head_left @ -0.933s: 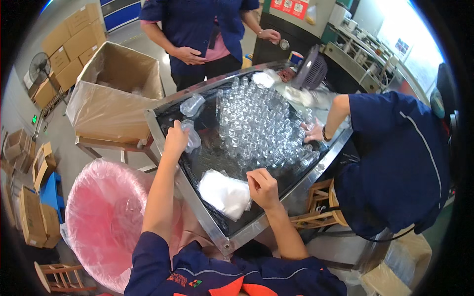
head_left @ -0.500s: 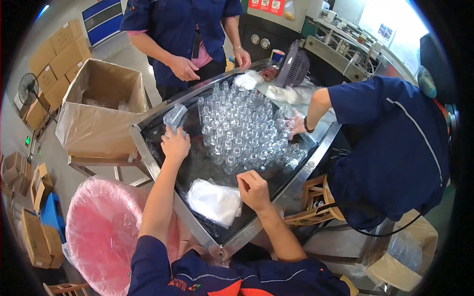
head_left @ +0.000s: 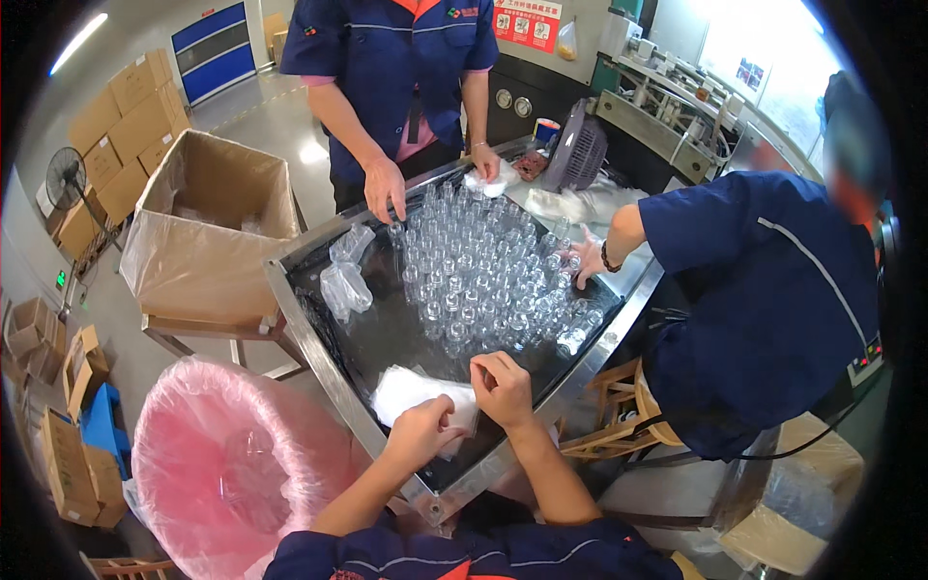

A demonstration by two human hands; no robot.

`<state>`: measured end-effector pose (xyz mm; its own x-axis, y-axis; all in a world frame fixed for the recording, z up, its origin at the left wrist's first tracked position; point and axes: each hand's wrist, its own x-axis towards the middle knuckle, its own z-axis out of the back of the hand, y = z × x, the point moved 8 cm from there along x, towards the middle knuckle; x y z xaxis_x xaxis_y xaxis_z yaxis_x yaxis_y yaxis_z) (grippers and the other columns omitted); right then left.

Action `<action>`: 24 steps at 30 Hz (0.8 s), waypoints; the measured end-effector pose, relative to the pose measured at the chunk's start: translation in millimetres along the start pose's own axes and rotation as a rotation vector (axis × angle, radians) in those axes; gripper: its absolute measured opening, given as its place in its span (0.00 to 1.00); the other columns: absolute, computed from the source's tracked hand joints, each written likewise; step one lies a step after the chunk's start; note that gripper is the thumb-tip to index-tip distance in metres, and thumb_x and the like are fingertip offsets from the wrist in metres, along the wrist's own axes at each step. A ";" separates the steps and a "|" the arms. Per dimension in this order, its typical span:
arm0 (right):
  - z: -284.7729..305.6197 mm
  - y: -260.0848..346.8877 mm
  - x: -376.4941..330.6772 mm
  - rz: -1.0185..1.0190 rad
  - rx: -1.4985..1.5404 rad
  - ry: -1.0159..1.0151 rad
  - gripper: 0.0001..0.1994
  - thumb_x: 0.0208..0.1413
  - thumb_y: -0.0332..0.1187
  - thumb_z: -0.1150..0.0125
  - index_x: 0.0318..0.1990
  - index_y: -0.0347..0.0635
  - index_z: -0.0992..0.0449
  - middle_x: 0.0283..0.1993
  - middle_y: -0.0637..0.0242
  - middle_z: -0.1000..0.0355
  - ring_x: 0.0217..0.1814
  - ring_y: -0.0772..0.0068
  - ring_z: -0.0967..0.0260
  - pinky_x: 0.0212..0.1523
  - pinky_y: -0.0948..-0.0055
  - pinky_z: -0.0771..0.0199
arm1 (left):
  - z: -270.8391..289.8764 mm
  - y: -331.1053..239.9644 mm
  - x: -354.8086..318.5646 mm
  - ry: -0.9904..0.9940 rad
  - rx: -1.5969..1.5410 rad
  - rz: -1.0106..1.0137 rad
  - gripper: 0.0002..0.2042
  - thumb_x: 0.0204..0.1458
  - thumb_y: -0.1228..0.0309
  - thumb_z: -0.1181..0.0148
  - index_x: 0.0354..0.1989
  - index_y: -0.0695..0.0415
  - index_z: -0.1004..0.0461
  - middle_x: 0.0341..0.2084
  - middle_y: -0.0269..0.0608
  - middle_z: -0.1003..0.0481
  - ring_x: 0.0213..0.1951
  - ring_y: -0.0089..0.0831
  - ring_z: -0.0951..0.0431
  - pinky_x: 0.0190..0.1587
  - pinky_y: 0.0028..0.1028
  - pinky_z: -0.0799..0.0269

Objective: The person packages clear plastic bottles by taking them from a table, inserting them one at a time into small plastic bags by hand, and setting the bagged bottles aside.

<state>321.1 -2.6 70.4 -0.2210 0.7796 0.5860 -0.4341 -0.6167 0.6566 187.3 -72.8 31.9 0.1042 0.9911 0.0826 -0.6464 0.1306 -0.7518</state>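
Observation:
My left hand [head_left: 421, 432] is over the near corner of the table, its fingers closed above a stack of clear plastic bags [head_left: 401, 390]. Just right of it, my right hand [head_left: 502, 389] is closed in a pinch at the stack's right edge. Whatever either hand holds is too thin or hidden to make out. Beyond them, many clear bottles [head_left: 474, 280] stand crowded on the black tabletop [head_left: 391, 333]. A crumpled clear plastic bag [head_left: 345, 280] lies at the left, apart from my hands; its contents are unclear.
A raised metal rim [head_left: 319, 362] borders the table. A co-worker's hand [head_left: 385, 188] touches the far-left bottles; another's hand [head_left: 585, 258] is among those at right. A lined carton [head_left: 208, 256] and pink-lined bin [head_left: 208, 435] stand left. A dark fan [head_left: 580, 150] sits at the back.
My left hand has let go of the clear bag at the left and come back beside my right hand. The far co-worker's hands have moved down to the table.

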 end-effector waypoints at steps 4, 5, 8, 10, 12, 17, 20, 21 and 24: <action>4.2 -3.9 -5.5 -0.026 0.019 -0.056 0.04 0.48 0.21 0.37 0.32 0.37 0.23 0.27 0.63 0.28 0.18 0.73 0.32 0.19 0.76 0.35 | -9.5 21.5 0.0 -0.055 0.013 0.037 0.12 0.45 0.74 0.34 0.36 0.61 0.29 0.24 0.48 0.22 0.29 0.43 0.19 0.34 0.34 0.25; 4.5 -4.6 -5.9 -0.022 0.014 -0.057 0.04 0.48 0.21 0.37 0.32 0.37 0.23 0.27 0.63 0.28 0.18 0.73 0.32 0.19 0.76 0.35 | -9.2 20.8 -0.3 -0.057 0.009 0.032 0.12 0.45 0.74 0.34 0.36 0.61 0.29 0.24 0.48 0.22 0.29 0.43 0.19 0.34 0.34 0.25; -1.1 -5.6 -8.1 -0.024 -0.020 0.003 0.05 0.49 0.24 0.37 0.34 0.41 0.23 0.29 0.64 0.27 0.20 0.69 0.30 0.22 0.73 0.32 | -3.1 21.2 -1.7 -0.103 -0.052 0.039 0.08 0.47 0.76 0.38 0.35 0.62 0.29 0.25 0.49 0.22 0.29 0.43 0.19 0.34 0.34 0.25; 0.0 -6.7 -8.8 -0.083 -0.027 -0.004 0.04 0.49 0.24 0.36 0.33 0.41 0.23 0.30 0.64 0.27 0.21 0.68 0.29 0.23 0.73 0.31 | -0.3 21.6 -4.1 -0.121 -0.148 0.048 0.08 0.47 0.78 0.38 0.34 0.63 0.29 0.25 0.49 0.22 0.29 0.42 0.19 0.34 0.33 0.24; 1.8 -7.6 -10.5 -0.069 -0.042 -0.007 0.05 0.49 0.24 0.37 0.35 0.41 0.23 0.29 0.64 0.27 0.21 0.69 0.29 0.23 0.72 0.31 | 1.2 19.0 -3.6 -0.116 -0.177 0.073 0.08 0.47 0.78 0.37 0.34 0.63 0.29 0.24 0.49 0.23 0.29 0.41 0.19 0.34 0.32 0.25; 31.1 -4.0 -8.8 0.001 -0.094 -0.325 0.21 0.52 0.22 0.40 0.55 0.34 0.32 0.24 0.66 0.30 0.21 0.74 0.32 0.23 0.75 0.32 | -0.7 19.8 3.0 -0.106 -0.234 0.099 0.09 0.46 0.79 0.36 0.34 0.63 0.29 0.23 0.47 0.23 0.28 0.37 0.20 0.34 0.31 0.26; 74.2 14.8 38.6 -0.199 0.076 -0.565 0.30 0.54 0.20 0.48 0.66 0.28 0.46 0.23 0.71 0.33 0.21 0.81 0.37 0.23 0.78 0.36 | 7.9 27.4 1.2 -0.161 -0.207 0.055 0.05 0.48 0.79 0.41 0.33 0.63 0.29 0.25 0.50 0.24 0.30 0.44 0.22 0.35 0.35 0.27; 94.7 15.4 61.2 -0.218 0.097 -0.521 0.30 0.55 0.20 0.50 0.67 0.27 0.47 0.23 0.72 0.34 0.22 0.84 0.39 0.23 0.79 0.37 | 7.2 20.6 3.1 -0.139 -0.237 0.049 0.03 0.49 0.80 0.43 0.32 0.63 0.30 0.26 0.53 0.24 0.33 0.51 0.22 0.37 0.39 0.28; 106.9 20.3 90.2 -0.095 0.018 -0.434 0.22 0.54 0.20 0.48 0.58 0.31 0.33 0.23 0.67 0.32 0.22 0.80 0.37 0.24 0.78 0.35 | 7.2 18.1 5.9 -0.178 -0.216 -0.001 0.04 0.49 0.80 0.45 0.32 0.63 0.25 0.28 0.53 0.24 0.33 0.51 0.22 0.39 0.39 0.27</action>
<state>385.7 43.6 187.3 0.2080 0.7173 0.6650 -0.4189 -0.5490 0.7232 170.8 -64.4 23.5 -0.0420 0.9822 0.1829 -0.4679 0.1424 -0.8723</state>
